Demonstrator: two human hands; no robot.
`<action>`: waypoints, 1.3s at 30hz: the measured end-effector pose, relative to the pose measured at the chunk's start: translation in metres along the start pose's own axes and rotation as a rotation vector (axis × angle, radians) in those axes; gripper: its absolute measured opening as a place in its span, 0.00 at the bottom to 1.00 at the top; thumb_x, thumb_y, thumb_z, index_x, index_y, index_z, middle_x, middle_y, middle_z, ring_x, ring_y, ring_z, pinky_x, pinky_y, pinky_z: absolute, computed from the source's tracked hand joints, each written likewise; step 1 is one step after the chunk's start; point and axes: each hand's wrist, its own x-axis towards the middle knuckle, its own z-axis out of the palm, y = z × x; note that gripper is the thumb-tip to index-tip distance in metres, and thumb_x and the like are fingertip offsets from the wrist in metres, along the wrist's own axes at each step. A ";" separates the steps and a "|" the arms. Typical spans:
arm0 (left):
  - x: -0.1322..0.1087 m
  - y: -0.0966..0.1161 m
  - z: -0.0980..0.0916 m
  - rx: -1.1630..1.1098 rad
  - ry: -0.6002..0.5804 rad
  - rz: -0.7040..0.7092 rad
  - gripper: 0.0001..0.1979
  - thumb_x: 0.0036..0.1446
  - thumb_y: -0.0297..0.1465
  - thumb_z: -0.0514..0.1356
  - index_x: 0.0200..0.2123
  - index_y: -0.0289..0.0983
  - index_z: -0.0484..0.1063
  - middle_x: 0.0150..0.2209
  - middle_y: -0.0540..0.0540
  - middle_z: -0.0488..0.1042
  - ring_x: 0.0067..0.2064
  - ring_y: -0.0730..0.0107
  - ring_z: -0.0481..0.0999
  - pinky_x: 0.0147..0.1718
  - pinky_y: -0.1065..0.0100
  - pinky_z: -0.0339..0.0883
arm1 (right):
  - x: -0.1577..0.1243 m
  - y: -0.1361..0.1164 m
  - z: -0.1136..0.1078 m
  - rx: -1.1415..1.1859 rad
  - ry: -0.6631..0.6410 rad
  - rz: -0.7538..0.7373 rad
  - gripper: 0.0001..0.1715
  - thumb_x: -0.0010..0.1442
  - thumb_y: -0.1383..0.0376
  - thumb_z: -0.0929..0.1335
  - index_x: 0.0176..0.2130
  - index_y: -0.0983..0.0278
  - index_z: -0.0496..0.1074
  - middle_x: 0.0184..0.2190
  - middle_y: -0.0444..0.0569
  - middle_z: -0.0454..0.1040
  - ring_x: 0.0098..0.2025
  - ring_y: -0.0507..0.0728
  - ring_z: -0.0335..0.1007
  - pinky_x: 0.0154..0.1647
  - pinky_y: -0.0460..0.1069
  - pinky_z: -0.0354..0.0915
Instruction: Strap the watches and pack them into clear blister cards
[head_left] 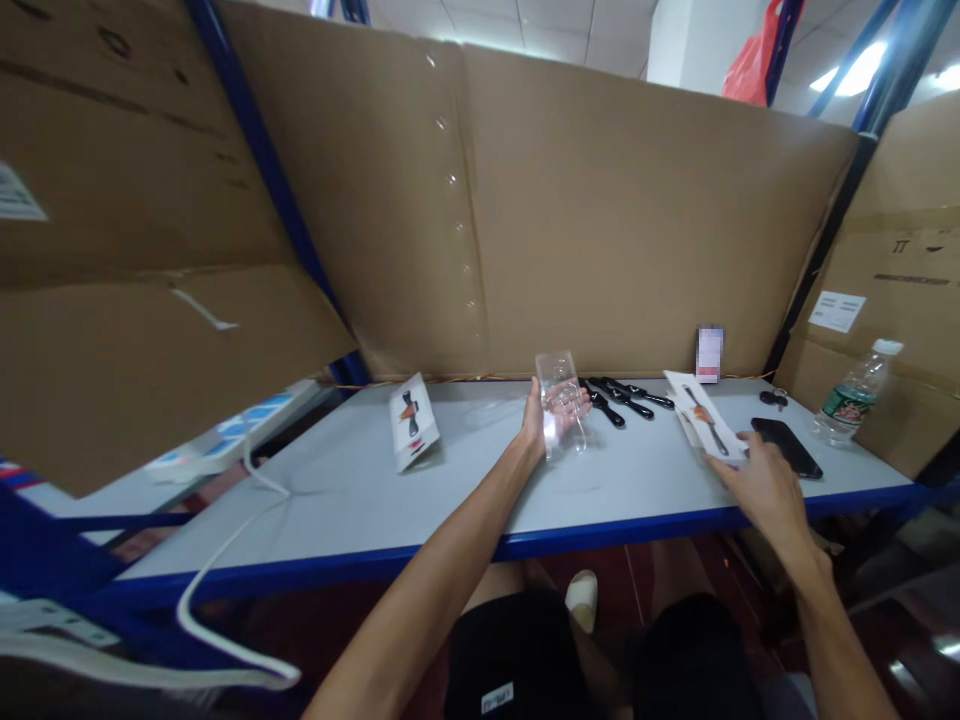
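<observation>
My left hand [541, 425] holds a clear plastic blister shell [561, 400] upright above the grey table [360, 490], fingers wrapped round its lower part. My right hand [754, 475] rests on the near end of a stack of white printed cards [701, 418] showing a watch strap, fingers closed on the card edge. Several black watch straps [626, 396] lie on the table between the two hands, just behind the shell.
A white printed package [414, 420] leans at the table's left. A black phone [786, 446], keys [772, 399] and a water bottle [855, 392] sit at the right. Cardboard sheets wall the back and left. A white power strip [232, 430] and cable lie at left.
</observation>
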 end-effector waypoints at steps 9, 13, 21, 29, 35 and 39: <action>-0.007 0.012 0.000 -0.049 0.081 0.109 0.35 0.70 0.53 0.43 0.57 0.30 0.73 0.40 0.33 0.81 0.39 0.55 0.83 0.40 0.56 0.78 | -0.061 -0.073 0.029 0.114 -0.110 -0.278 0.26 0.64 0.57 0.70 0.58 0.63 0.71 0.52 0.59 0.73 0.50 0.65 0.75 0.48 0.53 0.68; -0.009 0.013 0.004 -0.076 0.096 0.124 0.37 0.71 0.52 0.39 0.58 0.28 0.72 0.42 0.30 0.81 0.42 0.54 0.83 0.41 0.57 0.78 | -0.059 -0.092 0.036 0.237 0.034 -0.387 0.20 0.65 0.62 0.69 0.54 0.66 0.73 0.54 0.62 0.73 0.57 0.68 0.70 0.57 0.58 0.66; -0.019 0.003 0.030 -0.018 -0.098 0.048 0.32 0.71 0.51 0.45 0.59 0.31 0.71 0.47 0.30 0.80 0.50 0.51 0.81 0.52 0.50 0.74 | -0.042 -0.129 0.048 1.148 -0.352 -0.066 0.25 0.63 0.43 0.65 0.42 0.62 0.67 0.31 0.48 0.79 0.20 0.54 0.73 0.21 0.46 0.63; -0.042 0.006 0.044 -0.029 -0.429 -0.142 0.37 0.67 0.58 0.45 0.50 0.33 0.78 0.55 0.28 0.77 0.62 0.39 0.73 0.60 0.35 0.62 | -0.020 -0.101 0.042 1.505 -0.313 0.094 0.23 0.46 0.50 0.72 0.34 0.61 0.64 0.20 0.43 0.75 0.16 0.52 0.68 0.16 0.44 0.59; -0.044 0.005 0.043 0.104 -0.619 -0.420 0.41 0.67 0.58 0.42 0.61 0.31 0.72 0.55 0.22 0.75 0.58 0.30 0.75 0.52 0.31 0.66 | 0.002 -0.041 -0.002 1.315 -0.304 -0.146 0.19 0.47 0.54 0.74 0.33 0.62 0.68 0.17 0.40 0.71 0.17 0.49 0.58 0.17 0.44 0.51; -0.047 0.004 0.045 0.181 -0.654 -0.569 0.42 0.66 0.58 0.42 0.67 0.31 0.64 0.54 0.20 0.75 0.56 0.27 0.76 0.48 0.32 0.69 | 0.018 -0.022 -0.024 1.206 -0.354 -0.262 0.20 0.49 0.54 0.74 0.36 0.62 0.69 0.18 0.40 0.70 0.20 0.51 0.61 0.21 0.45 0.52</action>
